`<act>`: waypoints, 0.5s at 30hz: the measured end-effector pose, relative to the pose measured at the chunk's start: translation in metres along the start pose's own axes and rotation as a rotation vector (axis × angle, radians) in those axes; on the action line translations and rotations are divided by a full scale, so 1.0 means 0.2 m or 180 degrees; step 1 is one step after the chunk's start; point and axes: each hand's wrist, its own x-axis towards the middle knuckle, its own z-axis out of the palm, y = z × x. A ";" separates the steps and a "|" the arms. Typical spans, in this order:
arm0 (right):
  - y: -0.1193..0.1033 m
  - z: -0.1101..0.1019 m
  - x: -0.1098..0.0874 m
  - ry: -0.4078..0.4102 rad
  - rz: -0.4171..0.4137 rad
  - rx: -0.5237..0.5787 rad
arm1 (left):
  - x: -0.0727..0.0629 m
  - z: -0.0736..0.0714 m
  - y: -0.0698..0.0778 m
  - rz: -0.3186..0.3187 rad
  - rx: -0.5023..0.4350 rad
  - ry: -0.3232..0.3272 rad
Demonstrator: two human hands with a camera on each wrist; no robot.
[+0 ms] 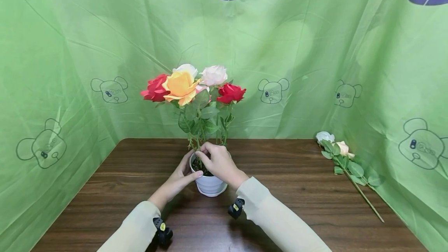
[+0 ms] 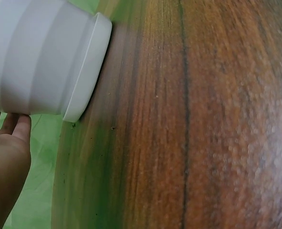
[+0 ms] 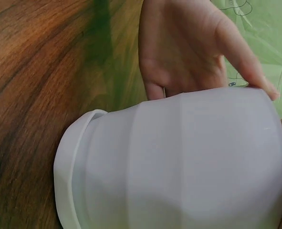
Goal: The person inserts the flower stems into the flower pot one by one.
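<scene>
A white ribbed flowerpot (image 1: 210, 185) with dark soil stands on its saucer (image 3: 67, 176) on the table. Red, white, pink and orange-yellow roses rise from it; the orange-yellow rose (image 1: 181, 88) is in front. My left hand (image 1: 180, 178) holds the pot from the left, thumb over the front rim and fingers around the side. The right wrist view shows this hand's palm against the pot wall. Reaching over the rim from the right, my right hand (image 1: 220, 162) pinches a green stem (image 1: 200, 143) low down, just above the soil.
To the right on the brown wooden table (image 1: 287, 189) lie two cut roses, a white rose (image 1: 325, 137) and a pale peach rose (image 1: 344, 149), with long leafy stems. Green printed cloth (image 1: 280, 49) hangs behind the table and along both sides.
</scene>
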 end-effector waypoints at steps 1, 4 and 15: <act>0.00 0.00 0.00 -0.0015 0.0025 0.0019 | 0.00 0.00 0.00 0.0006 0.0007 -0.0005; -0.01 -0.02 0.01 -0.0051 0.0081 0.0073 | 0.00 0.00 0.00 -0.0015 0.0022 -0.0017; -0.05 -0.03 0.02 -0.0192 0.0237 0.0037 | -0.01 0.00 0.01 -0.0120 -0.0015 0.0031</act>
